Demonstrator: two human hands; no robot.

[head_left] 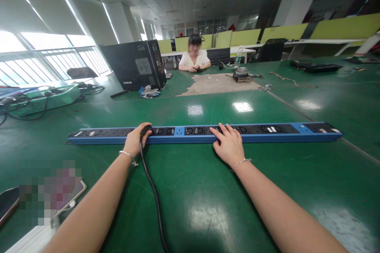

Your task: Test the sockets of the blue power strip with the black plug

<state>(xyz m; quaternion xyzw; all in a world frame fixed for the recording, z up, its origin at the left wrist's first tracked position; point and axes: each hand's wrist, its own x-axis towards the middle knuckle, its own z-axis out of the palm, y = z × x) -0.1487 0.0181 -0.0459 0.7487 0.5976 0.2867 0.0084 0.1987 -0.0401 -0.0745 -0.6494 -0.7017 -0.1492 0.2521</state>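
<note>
Black cable [156,195], plug [145,129] pinched in the left grip [136,140].

From my remote view, I had both forearms extended forward, converging: left forearm [95,201], right forearm [285,201]. My left hand [137,139] was curled in a grip; my right hand [230,143] was palm down, fingers spread.
</note>
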